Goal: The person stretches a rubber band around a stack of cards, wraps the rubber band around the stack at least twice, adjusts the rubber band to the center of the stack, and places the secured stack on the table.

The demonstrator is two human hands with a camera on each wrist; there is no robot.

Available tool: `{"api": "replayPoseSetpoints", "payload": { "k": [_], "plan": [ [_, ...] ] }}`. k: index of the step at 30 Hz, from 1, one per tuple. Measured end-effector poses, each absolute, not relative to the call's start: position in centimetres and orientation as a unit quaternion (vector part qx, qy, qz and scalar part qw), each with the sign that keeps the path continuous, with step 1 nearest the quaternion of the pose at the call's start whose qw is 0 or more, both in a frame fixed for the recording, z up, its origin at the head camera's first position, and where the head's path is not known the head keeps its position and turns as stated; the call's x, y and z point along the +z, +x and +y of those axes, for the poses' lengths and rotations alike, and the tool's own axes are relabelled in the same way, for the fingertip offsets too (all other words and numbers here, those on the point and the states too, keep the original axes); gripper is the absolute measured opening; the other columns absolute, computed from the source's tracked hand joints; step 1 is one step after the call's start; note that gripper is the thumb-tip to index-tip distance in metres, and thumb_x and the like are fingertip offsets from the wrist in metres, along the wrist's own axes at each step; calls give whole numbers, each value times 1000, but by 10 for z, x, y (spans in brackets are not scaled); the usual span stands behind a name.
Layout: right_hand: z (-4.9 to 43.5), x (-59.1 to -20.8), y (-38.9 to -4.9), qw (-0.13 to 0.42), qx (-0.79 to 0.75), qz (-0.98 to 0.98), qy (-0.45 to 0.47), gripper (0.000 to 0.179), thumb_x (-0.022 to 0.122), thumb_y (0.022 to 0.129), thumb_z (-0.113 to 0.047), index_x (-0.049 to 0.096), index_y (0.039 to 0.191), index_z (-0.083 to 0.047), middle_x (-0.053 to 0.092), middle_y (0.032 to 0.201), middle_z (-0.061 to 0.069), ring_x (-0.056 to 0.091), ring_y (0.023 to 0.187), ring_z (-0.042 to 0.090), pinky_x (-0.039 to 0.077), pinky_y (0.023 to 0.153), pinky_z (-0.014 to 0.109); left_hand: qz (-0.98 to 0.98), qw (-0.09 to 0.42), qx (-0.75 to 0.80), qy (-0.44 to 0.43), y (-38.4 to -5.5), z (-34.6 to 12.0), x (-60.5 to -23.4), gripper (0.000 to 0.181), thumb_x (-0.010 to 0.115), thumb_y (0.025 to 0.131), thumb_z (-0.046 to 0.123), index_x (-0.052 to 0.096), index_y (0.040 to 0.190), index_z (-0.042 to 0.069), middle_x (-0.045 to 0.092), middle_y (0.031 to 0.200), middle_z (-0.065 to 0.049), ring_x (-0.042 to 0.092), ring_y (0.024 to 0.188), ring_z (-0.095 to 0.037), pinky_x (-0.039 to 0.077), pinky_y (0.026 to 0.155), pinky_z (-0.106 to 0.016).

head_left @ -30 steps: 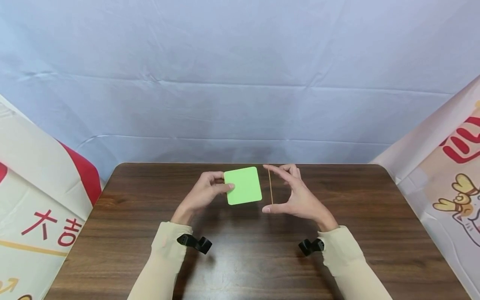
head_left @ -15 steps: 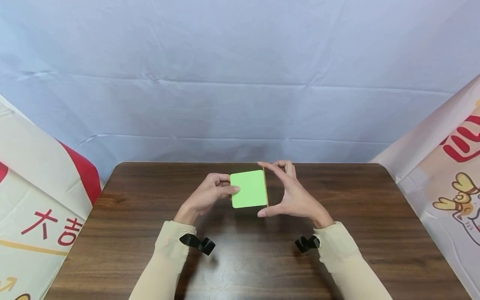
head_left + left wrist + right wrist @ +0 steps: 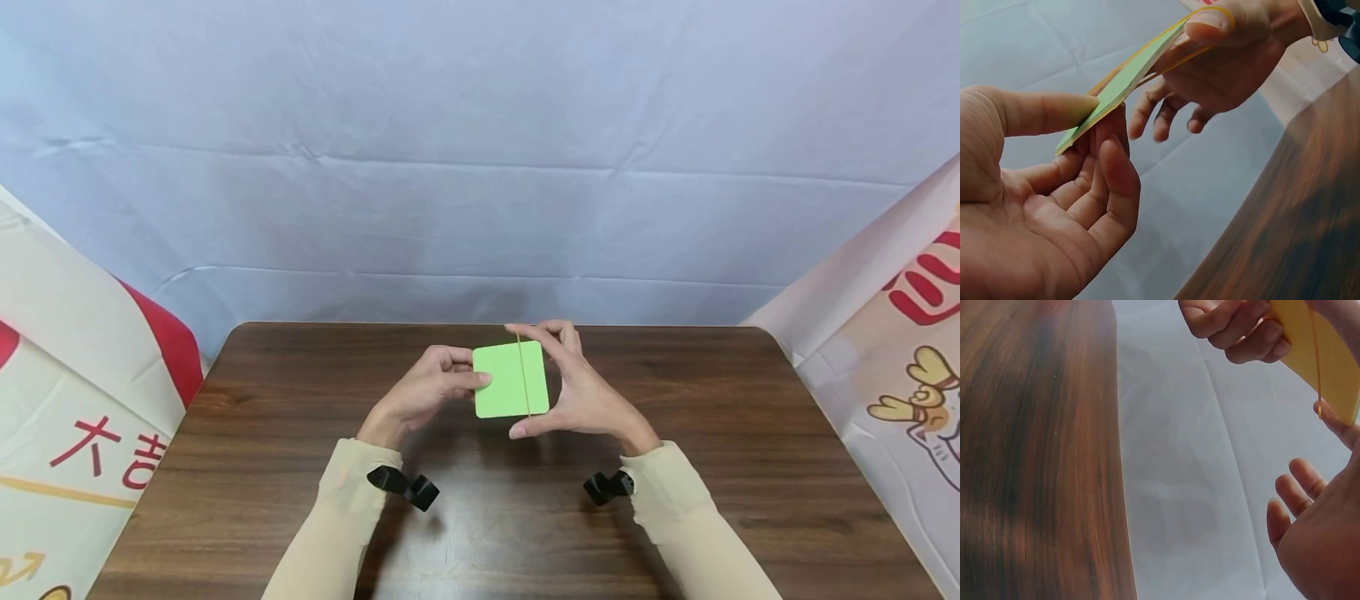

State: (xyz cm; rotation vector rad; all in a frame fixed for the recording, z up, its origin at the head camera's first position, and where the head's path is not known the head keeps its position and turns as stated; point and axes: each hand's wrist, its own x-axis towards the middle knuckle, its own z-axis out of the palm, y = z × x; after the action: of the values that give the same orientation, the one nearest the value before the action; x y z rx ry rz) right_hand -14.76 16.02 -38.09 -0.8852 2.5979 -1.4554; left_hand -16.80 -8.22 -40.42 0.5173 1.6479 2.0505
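Observation:
My left hand pinches a thin stack of square green cards with rounded corners, thumb on top and fingers beneath. Its layered edge shows in the left wrist view, and its yellow underside in the right wrist view. A tan rubber band is looped over the thumb and index finger of my right hand, which are spread wide and keep it stretched. One strand crosses the green face right of the middle; another runs under the stack. The other right fingers are loosely bent, away from the cards.
Both hands are over the far part of a dark wooden table. Behind its far edge hangs a pale cloth. Printed cloths with red characters hang at the left and right.
The left hand has moved the card stack rightward while the right hand shifted left. The rubber band, earlier beside the cards' right edge, now lies around the stack.

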Motion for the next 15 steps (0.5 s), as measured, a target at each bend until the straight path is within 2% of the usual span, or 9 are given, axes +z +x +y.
{"api": "replayPoseSetpoints", "payload": {
  "k": [3,5,8,15],
  "plan": [
    [156,-368,-141,24,-486,823,-294,116,102,54,-12,41,153,-12,31,129,14,31,123,27,40,101,55,593,232,746,195,-168,-81,-405,29,62,91,-4,61,116,-19,73,91,-3,70,80,-14,54,73,-29],
    [155,-364,-139,24,-488,820,-297,115,101,54,-10,41,152,-9,31,128,14,32,121,25,40,100,51,589,236,747,199,-168,-81,-406,28,62,92,-3,61,115,-19,73,91,-4,70,80,-14,55,73,-29],
    [154,-363,-138,22,-490,818,-300,115,101,54,-9,41,151,-6,31,130,14,31,122,25,41,98,50,585,239,748,202,-167,-80,-406,28,61,92,-3,61,115,-18,73,91,-4,70,80,-14,55,73,-29],
    [154,-367,-141,21,-500,807,-313,114,100,55,-6,40,151,-5,31,133,18,27,124,28,36,100,58,585,242,747,204,-165,-77,-403,28,62,92,-3,61,116,-19,73,92,-4,70,81,-14,55,73,-31]
  ]
}}
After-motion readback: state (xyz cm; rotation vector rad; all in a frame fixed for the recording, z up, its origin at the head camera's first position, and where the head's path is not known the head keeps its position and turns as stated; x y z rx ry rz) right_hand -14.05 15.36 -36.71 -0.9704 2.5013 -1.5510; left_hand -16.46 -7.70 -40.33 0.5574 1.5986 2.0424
